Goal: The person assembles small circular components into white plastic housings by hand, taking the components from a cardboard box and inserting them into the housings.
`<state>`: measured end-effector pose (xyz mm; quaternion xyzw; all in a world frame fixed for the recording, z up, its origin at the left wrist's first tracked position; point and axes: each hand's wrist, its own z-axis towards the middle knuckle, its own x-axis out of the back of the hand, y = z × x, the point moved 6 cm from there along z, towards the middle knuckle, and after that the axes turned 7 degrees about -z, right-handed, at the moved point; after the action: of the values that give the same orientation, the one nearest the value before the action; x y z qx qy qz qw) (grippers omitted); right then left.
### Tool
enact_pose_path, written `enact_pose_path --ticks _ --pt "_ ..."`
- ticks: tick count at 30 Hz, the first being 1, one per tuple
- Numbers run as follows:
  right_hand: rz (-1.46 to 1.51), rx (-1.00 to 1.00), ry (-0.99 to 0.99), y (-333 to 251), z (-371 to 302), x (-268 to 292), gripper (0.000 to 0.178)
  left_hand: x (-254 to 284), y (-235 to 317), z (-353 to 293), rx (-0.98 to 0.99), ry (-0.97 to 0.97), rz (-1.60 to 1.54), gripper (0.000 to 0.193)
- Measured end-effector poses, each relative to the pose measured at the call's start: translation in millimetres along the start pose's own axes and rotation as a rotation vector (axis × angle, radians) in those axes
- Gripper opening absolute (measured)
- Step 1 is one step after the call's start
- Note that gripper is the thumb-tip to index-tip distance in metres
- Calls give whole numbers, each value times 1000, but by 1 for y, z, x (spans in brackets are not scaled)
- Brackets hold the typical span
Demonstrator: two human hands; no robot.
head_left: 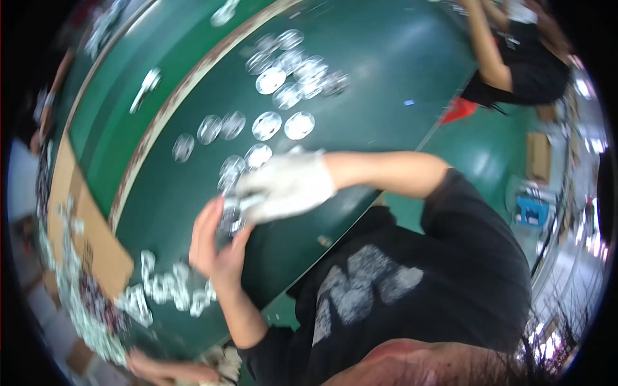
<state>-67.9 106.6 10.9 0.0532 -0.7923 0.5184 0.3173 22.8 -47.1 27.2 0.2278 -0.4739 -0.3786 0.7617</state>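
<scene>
My left hand (219, 248), bare, curls its fingers and thumb around a clear round plastic piece (232, 217) above the green table. Against it from the other side comes my right hand (286, 186) in a white glove, its fingers bent toward the piece and blurred by motion. Whatever the gloved fingertips pinch is too smeared to name. Just beyond the hands lie a few more clear round pieces (259, 156) on the table (386, 77). Farther off, several similar discs (290, 96) are heaped loosely.
Several clear elongated plastic parts (170, 286) lie left of my left forearm. A cardboard sheet (96, 238) stands beside a green conveyor belt (174, 58) carrying scattered clear parts. A co-worker's arm (492, 55) is at far right; another person's forearm (170, 371) shows at lower left.
</scene>
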Motion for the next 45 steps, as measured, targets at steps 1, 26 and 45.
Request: enact_pose_path --ticks 1,26,45 --pt "-36 -45 -121 -3 4 -7 62 2 5 -5 -12 -35 -86 55" --pt "-111 94 157 -7 -4 -27 49 -8 0 37 266 -323 -392 38" --pt "-227 37 140 -13 4 -17 40 72 -96 63 588 -279 166 25"
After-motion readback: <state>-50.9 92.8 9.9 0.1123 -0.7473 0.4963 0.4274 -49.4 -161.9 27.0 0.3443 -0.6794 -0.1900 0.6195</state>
